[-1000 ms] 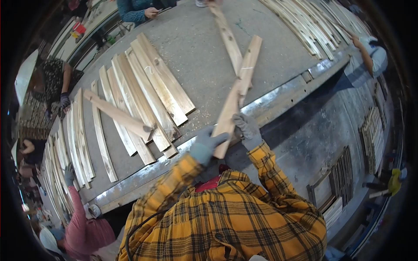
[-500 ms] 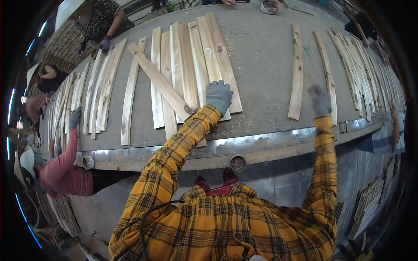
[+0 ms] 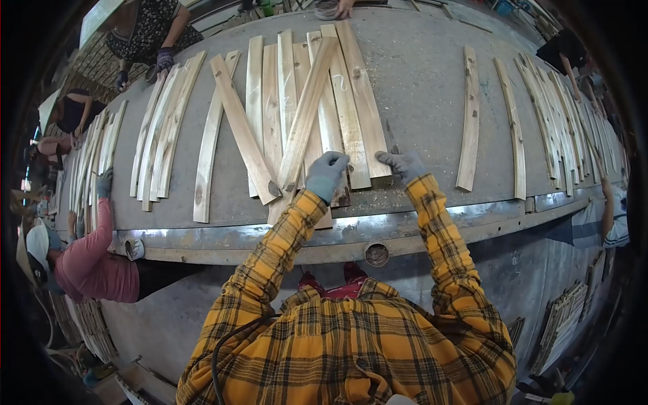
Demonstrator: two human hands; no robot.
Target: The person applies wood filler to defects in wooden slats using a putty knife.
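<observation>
My left hand (image 3: 327, 177), in a grey glove, is closed over the near ends of wooden planks (image 3: 352, 128); what its fingers hold, if anything, is hidden. A dark brown patch shows just below it. Beside it, my right hand (image 3: 403, 166), also gloved, is closed around a thin, dark, knife-like tool (image 3: 389, 137) that points away from me. Two planks lie slanted across the row: a left one (image 3: 243, 128) with a dark knot at its near end, and a right one (image 3: 307, 111). Some planks carry white chalk marks.
Two separate planks (image 3: 469, 118) (image 3: 511, 128) lie to the right, with a larger group (image 3: 550, 121) beyond. A metal strip (image 3: 270, 231) edges the table, where a round tin (image 3: 376, 254) sits. A co-worker in a pink sleeve (image 3: 101, 250) works at left; another person stands opposite.
My right hand has come in from the far right to beside my left. A second plank now lies slanted across the row. My left hand has moved slightly nearer to me.
</observation>
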